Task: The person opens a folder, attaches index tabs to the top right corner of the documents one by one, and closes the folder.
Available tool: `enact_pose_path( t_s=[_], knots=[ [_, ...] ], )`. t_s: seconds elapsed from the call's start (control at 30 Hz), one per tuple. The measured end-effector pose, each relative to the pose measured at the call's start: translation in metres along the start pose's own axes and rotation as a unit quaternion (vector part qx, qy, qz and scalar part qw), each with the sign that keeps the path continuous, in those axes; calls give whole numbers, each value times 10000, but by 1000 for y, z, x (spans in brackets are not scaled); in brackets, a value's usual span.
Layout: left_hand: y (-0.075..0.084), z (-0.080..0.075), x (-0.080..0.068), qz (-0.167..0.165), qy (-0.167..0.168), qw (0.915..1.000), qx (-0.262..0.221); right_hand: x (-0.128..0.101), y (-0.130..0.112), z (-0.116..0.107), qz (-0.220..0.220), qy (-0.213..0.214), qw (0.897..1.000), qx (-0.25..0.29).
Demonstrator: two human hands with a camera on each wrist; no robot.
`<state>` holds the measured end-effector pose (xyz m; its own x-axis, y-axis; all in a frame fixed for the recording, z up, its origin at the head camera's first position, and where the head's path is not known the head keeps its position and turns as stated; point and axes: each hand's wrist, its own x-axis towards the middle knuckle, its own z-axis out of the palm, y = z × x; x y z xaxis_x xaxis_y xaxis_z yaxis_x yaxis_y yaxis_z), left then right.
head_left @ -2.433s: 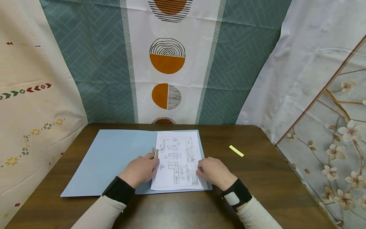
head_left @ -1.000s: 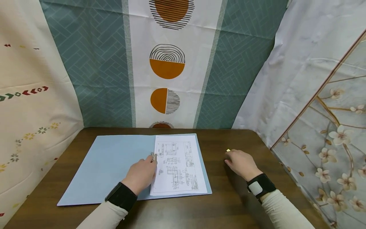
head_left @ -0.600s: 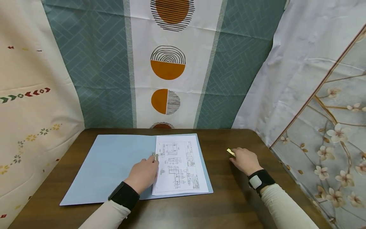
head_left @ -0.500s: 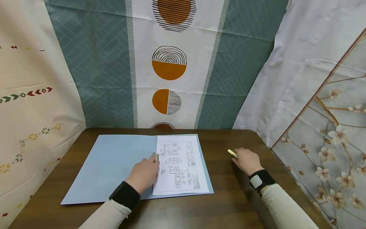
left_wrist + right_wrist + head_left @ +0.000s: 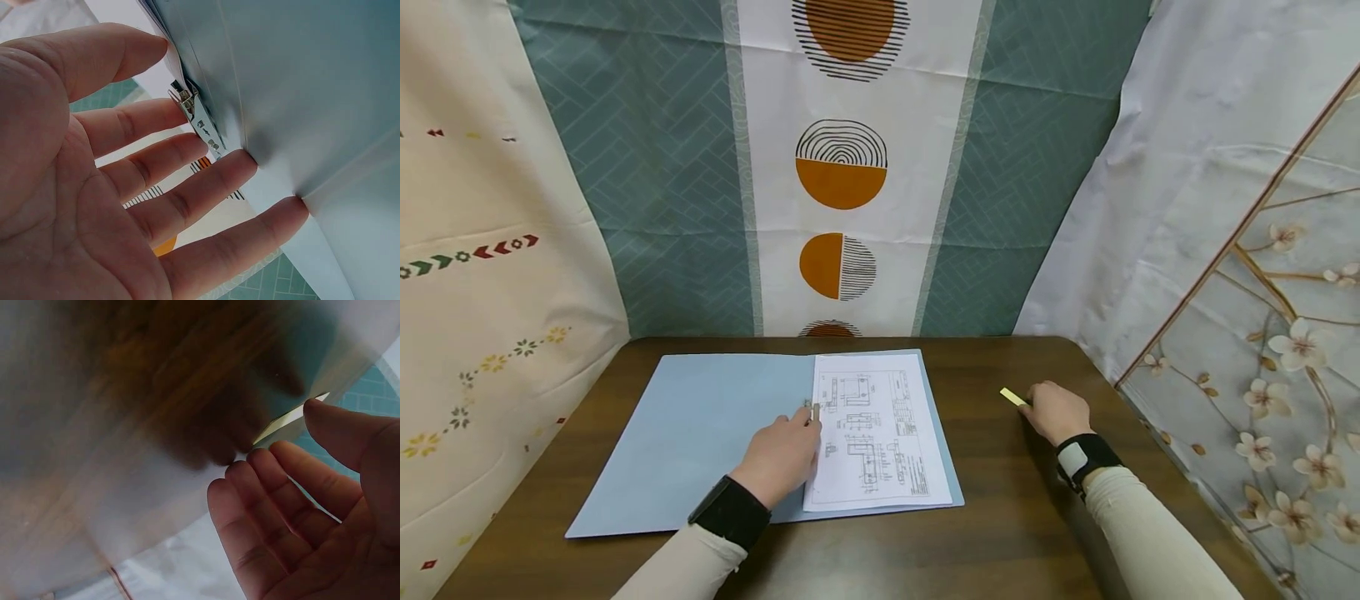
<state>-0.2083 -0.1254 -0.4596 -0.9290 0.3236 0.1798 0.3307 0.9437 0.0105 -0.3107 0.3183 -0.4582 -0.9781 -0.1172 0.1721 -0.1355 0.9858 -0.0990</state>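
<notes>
A light blue folder (image 5: 730, 417) lies spread on the table, with printed technical drawings (image 5: 880, 467) on its right half. My left hand (image 5: 778, 457) rests by the drawings' left edge. In the left wrist view its fingers are extended, their tips on the folder and at the metal clip (image 5: 200, 119); the thumb tip is at the edge of the papers. To the right, my right hand (image 5: 1056, 412) is at the near end of a narrow yellow strip (image 5: 1012, 397). The right wrist view shows gently bent fingers, with thumb and index fingertips beside the strip.
The brown wooden table (image 5: 880, 558) extends around the folder, its far edge against a patterned teal and white curtain (image 5: 677, 167). Floral cloth (image 5: 1285, 417) hangs at the right, and a cream cloth (image 5: 497, 292) at the left.
My right hand has left the drawings' right edge and gone right to the yellow strip, covering most of it, then drawing slightly back to its near end. My left hand has stayed by the clip.
</notes>
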Motion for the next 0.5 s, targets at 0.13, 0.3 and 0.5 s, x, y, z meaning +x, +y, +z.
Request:
enact_pose_path(
  t_s=[0.13,0.3,0.5],
  knots=[
    [-1,0,0,-14,-3,10000,5,3,0,-1,16,-15,10000,30],
    [0,-3,-2,2,-10,10000,-16,6,4,1,155,-164,9996,173],
    [0,-3,-2,10,-19,10000,-33,10,9,4,363,-362,9975,491]
  ],
)
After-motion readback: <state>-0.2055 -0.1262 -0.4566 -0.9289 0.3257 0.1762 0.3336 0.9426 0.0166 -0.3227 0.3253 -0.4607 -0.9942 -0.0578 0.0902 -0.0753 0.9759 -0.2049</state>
